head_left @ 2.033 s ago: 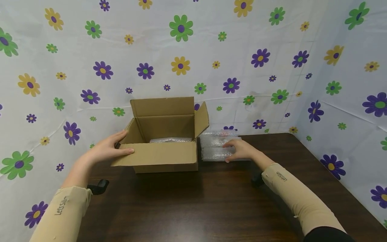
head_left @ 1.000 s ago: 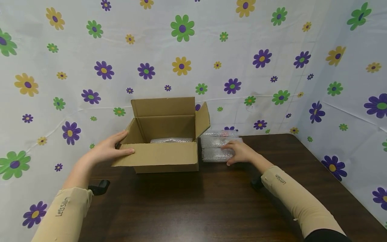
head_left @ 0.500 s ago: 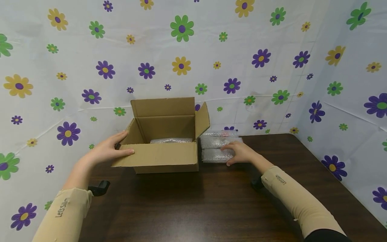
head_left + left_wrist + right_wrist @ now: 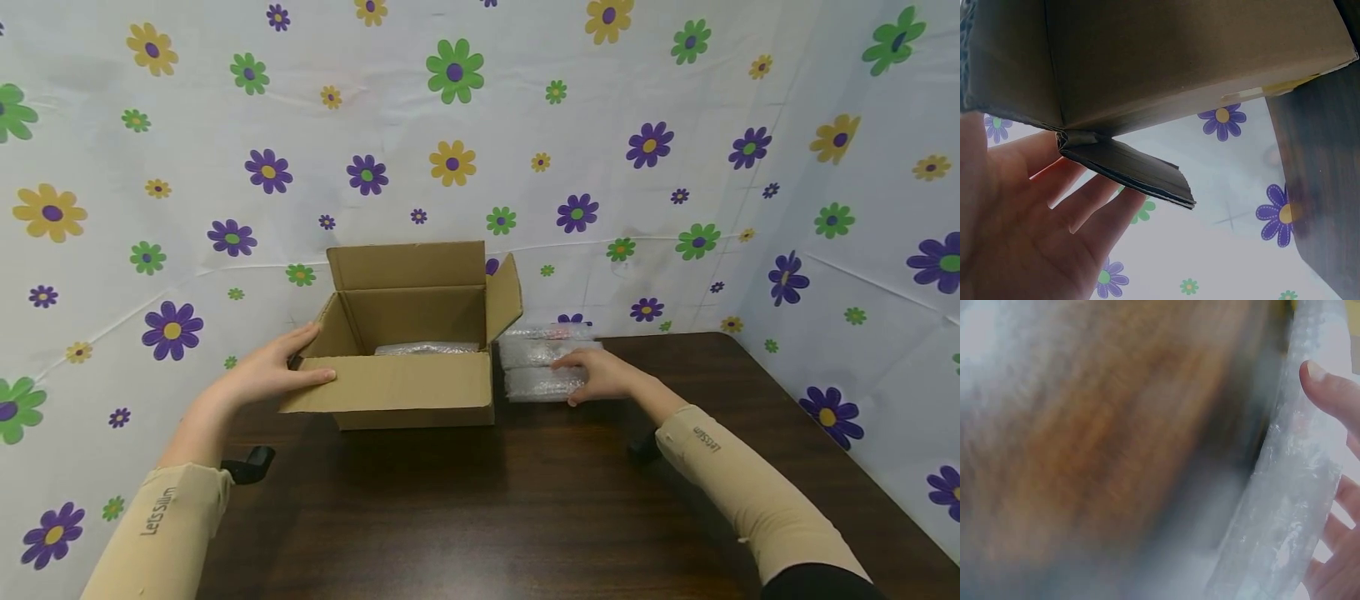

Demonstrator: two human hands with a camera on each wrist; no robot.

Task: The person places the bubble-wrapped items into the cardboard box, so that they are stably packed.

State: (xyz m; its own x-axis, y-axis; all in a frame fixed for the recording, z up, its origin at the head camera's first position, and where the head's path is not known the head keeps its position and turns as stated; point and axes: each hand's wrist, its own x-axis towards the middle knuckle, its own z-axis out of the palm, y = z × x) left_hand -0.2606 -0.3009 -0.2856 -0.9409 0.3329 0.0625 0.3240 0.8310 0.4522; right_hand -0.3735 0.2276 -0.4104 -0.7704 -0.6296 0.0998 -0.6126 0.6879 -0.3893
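An open cardboard box (image 4: 408, 417) stands near the back of the table. My left hand (image 4: 258, 367) holds its left front corner, with the thumb over the front flap (image 4: 405, 383). In the left wrist view the fingers (image 4: 1094, 200) lie against the folded left flap (image 4: 1135, 169). A bubble-wrapped bundle (image 4: 427, 347) shows inside the box. To the box's right, several clear bubble-wrapped packages (image 4: 532, 354) lie side by side. My right hand (image 4: 603, 375) grips the nearest bubble-wrapped package (image 4: 1285, 487), thumb on the near side and fingers on the far side. What the wrap contains cannot be made out.
The dark wooden table (image 4: 480, 517) reaches toward me and to the right. A flower-printed sheet (image 4: 450, 125) hangs right behind the box and packages. The box's back flap (image 4: 408, 267) and right flap (image 4: 502, 292) stand raised, the right one leaning toward the packages.
My right hand slides slightly right in the last half second, and the nearest package shifts a little the same way. The left hand and the box stay in place.
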